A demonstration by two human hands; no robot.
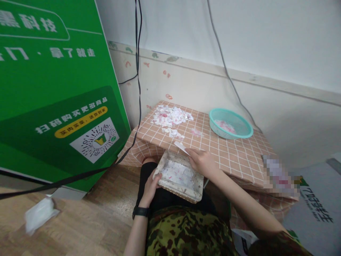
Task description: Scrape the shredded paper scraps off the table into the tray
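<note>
My left hand (150,189) grips the left side of a rectangular lined basket (195,197), thumb over the rim. The basket is above my lap, by the table's front edge, with white scraps (177,173) and a few red bits inside. My right hand (201,163) is closed on a flat white strip (181,146), like a card or scraper, just above the basket's far rim at the table edge. Beyond it on the checked tablecloth lie a heap of white and pink paper-like scraps (173,115), a smaller white cluster (173,133) and a pinkish patch (196,132).
A turquoise colander (239,132) holding pinkish-white scraps stands at the table's back right. A pixelated item (279,177) lies at the right corner. Black cables (138,71) hang at left before a green panel (66,81). A white plastic bag (41,215) lies on the floor.
</note>
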